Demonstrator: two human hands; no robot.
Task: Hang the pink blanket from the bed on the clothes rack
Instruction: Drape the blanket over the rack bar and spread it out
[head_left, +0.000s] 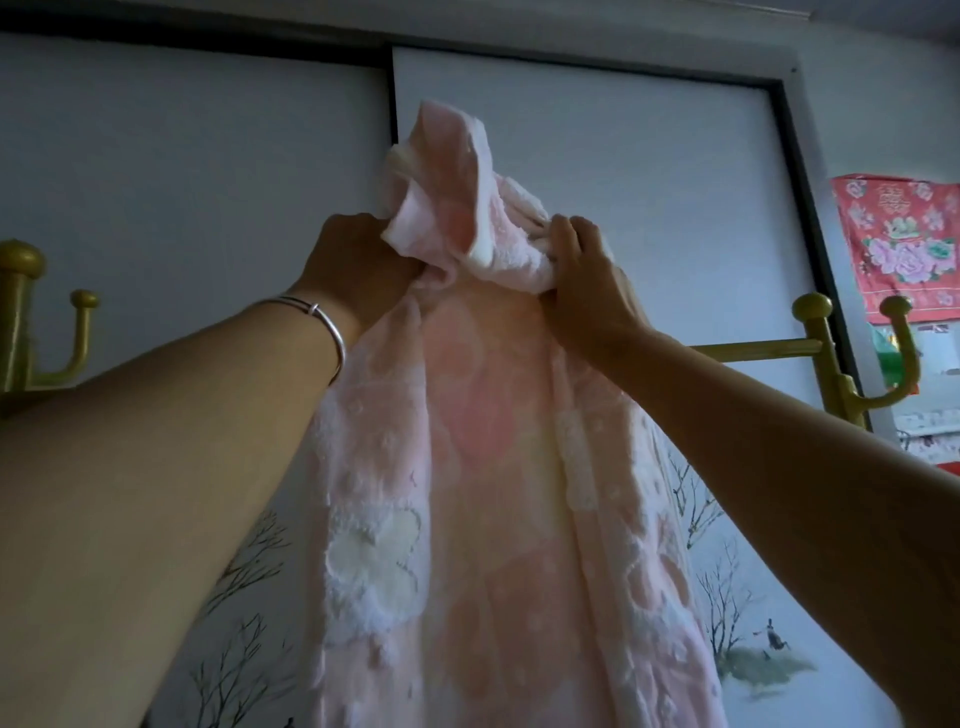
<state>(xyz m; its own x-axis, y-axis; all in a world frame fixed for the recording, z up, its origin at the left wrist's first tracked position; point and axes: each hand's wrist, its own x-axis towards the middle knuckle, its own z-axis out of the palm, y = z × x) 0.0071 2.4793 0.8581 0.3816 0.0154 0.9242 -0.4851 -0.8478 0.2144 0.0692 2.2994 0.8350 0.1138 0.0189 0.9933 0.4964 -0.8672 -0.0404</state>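
Note:
The pink blanket, with pale flower patterns, hangs in a long drape down the middle of the view. Its top is bunched into a wad raised above the rack's bar level. My left hand, a silver bangle on its wrist, grips the bunch from the left. My right hand grips it from the right. The gold clothes rack shows a horizontal bar and a knobbed post with a hook on the right, and another post with hooks at the far left. The bar behind the blanket is hidden.
Behind the rack stand white sliding wardrobe doors with dark frames and bare-tree pictures low down. A red floral cloth hangs on the wall at the right. The left rack post is close to my left forearm.

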